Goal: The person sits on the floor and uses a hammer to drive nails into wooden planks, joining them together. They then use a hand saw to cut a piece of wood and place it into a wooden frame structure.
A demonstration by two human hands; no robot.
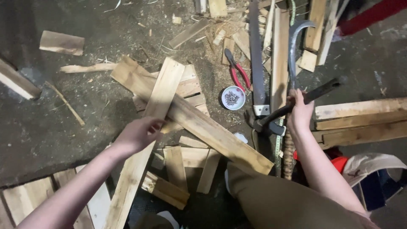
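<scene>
My left hand (137,133) grips a long pale wooden plank (163,91) that runs from the lower left up toward the middle. It lies across another long plank (203,127) slanting down to the right. My right hand (300,111) is closed around the dark handle of a hammer (292,106), whose head points down left near the handsaw's handle. A small white bowl of nails (233,98) sits on the floor between my hands.
A handsaw (256,55), red-handled pliers (237,70) and a curved sickle (293,46) lie on the dusty concrete floor among scattered wood offcuts. Stacked planks (360,121) lie at right. My knee in khaki trousers (275,199) is at the bottom.
</scene>
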